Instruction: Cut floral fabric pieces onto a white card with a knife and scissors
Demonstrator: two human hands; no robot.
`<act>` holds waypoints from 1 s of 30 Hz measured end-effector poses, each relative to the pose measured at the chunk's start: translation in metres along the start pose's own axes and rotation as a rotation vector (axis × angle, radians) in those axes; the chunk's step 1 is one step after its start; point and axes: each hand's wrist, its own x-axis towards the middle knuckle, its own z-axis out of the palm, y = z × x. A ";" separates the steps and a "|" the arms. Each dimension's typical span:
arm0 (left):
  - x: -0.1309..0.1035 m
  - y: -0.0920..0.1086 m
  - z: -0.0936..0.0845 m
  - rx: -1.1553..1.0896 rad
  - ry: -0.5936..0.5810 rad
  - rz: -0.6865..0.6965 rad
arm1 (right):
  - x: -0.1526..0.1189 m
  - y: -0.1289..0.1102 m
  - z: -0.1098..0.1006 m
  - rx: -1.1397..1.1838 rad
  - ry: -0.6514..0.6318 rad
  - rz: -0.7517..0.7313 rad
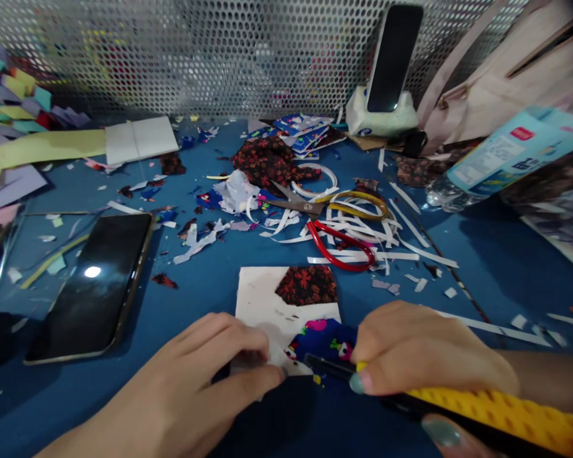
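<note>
A white square card [258,292] lies on the blue table. It bears a dark red-flowered patch [310,285] at its upper right and a blue patterned piece [327,338] at its lower right. My left hand [210,375] rests over the card's lower left corner, thumb and fingers apart, with nothing gripped between them. My right hand [424,356] is closed round a yellow and black cutter [501,413], whose dark blade points left over the blue piece's lower edge.
Scissors [310,207] with red and yellow handles lie beyond the card among white paper strips and scraps. A black phone [95,286] lies at left. Another phone [394,60] stands at the back; a bottle [510,156] leans at right.
</note>
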 end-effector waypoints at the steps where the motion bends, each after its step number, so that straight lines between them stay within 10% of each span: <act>1: 0.000 0.000 0.000 -0.005 0.002 0.002 | 0.001 0.000 -0.002 0.059 0.045 -0.031; 30: 0.000 -0.003 0.005 0.048 0.100 0.047 | 0.000 -0.006 -0.001 0.217 -0.013 0.074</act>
